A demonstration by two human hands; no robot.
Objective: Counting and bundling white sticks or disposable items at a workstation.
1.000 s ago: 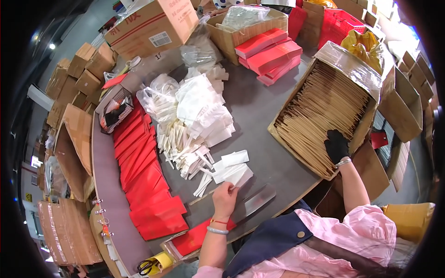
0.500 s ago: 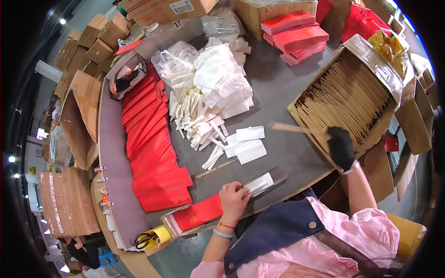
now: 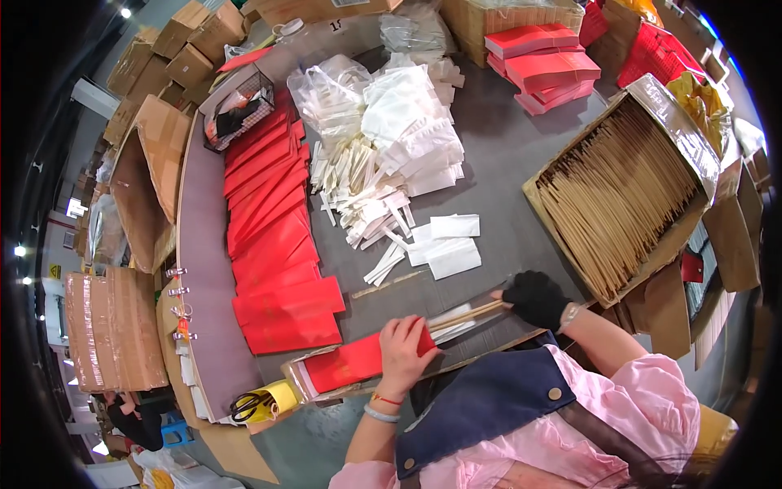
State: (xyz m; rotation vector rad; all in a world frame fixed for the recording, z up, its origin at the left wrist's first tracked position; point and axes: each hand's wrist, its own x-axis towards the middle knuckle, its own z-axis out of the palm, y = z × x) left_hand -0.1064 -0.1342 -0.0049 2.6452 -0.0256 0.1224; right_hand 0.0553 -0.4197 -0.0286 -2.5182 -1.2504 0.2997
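Observation:
My left hand (image 3: 405, 353) grips a red paper sleeve (image 3: 350, 364) near its right end, fingers curled over the top. The sleeve lies in a shallow cardboard tray at the table's front edge. In my right hand (image 3: 531, 298), which wears a black glove, are the ends of wooden chopsticks (image 3: 471, 314). They point left, and their far ends come to the sleeve's right end beside my left fingers. Under them lies a white paper packet (image 3: 452, 332), partly covered. Whether the chopstick tips are inside the sleeve cannot be made out.
Right of my hands stands an open carton of chopsticks (image 3: 623, 196). Overlapping red sleeves (image 3: 281, 244) line the table's left. White packets (image 3: 411, 122) are heaped mid-table, with a few loose ones (image 3: 454, 257) nearer. Stacked red sleeves (image 3: 542, 65) sit behind; scissors (image 3: 254, 405) rest in a yellow holder at front left.
My right hand has come from the carton leftward to the sleeve, bringing chopsticks over the white packet. My left hand keeps to the sleeve's right end. The whole view has shifted slightly.

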